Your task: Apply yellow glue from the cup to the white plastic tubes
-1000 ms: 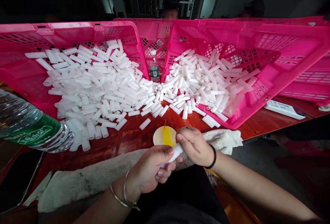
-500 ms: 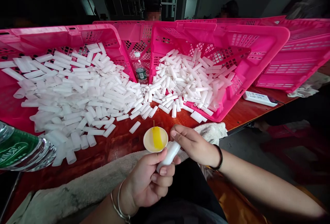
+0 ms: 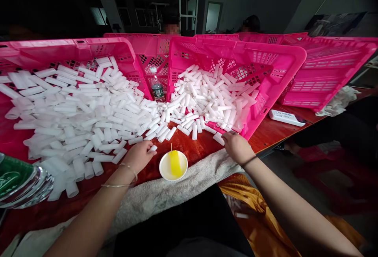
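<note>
My left hand [image 3: 139, 155] is closed in a pinch on a short white plastic tube [image 3: 152, 148], just left of a small white bowl [image 3: 161, 170]. In the bowl lies a yellow block [image 3: 175, 163] with a thin stick beside it. Over by the front of the right basket, my right hand [image 3: 237, 148] has its fingers curled down at a white tube [image 3: 218, 138]; its fingertips are partly hidden. Two large heaps of such tubes, a left heap [image 3: 88, 119] and a right heap [image 3: 206, 95], spill out of pink baskets onto the red tabletop [image 3: 195, 148].
The left basket [image 3: 73, 46] and right basket [image 3: 274, 62] lie tipped toward me, a small bottle [image 3: 157, 87] between them. A large bottle [image 3: 23, 182] juts in at left. A towel [image 3: 177, 194] covers the table's front edge. A white device [image 3: 286, 117] lies at right.
My hands have parted from the tube they held together over my lap. The left went forward and left to the bowl's far side, the right forward and right toward the basket.
</note>
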`<state>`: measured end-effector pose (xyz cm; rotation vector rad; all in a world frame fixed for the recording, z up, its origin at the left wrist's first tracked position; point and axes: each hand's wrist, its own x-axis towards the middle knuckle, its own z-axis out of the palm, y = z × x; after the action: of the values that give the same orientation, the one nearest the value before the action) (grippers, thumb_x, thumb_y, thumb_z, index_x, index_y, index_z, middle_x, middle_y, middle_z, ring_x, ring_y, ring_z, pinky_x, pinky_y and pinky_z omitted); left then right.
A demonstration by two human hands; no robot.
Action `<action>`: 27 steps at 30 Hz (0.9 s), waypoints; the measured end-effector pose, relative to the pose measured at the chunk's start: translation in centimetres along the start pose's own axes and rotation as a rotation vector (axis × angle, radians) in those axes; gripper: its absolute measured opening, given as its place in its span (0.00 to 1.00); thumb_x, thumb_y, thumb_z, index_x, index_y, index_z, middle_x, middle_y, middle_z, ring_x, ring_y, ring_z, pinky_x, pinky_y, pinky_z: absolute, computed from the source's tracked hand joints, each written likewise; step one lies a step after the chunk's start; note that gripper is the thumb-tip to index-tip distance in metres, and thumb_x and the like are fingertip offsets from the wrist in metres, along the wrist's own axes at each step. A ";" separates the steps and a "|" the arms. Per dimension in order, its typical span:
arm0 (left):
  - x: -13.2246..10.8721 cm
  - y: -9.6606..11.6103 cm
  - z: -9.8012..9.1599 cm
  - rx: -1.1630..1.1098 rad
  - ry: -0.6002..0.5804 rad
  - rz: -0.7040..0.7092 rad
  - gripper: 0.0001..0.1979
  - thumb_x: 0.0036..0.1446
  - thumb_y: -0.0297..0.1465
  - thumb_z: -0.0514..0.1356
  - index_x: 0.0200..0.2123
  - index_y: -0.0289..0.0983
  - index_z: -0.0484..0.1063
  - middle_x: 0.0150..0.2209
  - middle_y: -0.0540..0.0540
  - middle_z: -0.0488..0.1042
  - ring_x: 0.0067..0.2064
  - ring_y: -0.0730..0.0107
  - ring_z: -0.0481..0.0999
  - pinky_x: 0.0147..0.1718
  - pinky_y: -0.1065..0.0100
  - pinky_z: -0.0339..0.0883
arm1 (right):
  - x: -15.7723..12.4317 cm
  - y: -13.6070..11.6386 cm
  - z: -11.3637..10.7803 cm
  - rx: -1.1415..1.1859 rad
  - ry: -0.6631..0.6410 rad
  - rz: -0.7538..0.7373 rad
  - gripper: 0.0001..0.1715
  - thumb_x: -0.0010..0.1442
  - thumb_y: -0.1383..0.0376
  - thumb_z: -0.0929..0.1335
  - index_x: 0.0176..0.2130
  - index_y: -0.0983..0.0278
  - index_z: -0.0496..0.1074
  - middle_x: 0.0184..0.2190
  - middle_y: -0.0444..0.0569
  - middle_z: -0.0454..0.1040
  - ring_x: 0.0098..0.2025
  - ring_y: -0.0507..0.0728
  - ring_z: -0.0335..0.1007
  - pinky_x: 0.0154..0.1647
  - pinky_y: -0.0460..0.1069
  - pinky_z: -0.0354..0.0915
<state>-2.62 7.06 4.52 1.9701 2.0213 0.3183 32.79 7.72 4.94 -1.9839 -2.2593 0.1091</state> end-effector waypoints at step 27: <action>-6.9 2.1 4.8 -0.371 0.021 0.259 0.36 0.36 0.43 0.71 0.47 0.38 0.61 0.60 0.33 0.58 0.61 0.44 0.59 0.57 0.46 0.58 | -0.9 -8.6 5.0 0.765 0.018 -0.811 0.20 0.64 0.68 0.61 0.54 0.63 0.68 0.42 0.56 0.71 0.43 0.57 0.70 0.44 0.53 0.69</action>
<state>1.19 -0.03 1.23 1.9861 1.5745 0.7180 23.77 5.84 1.20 -0.6482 -2.3057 0.7154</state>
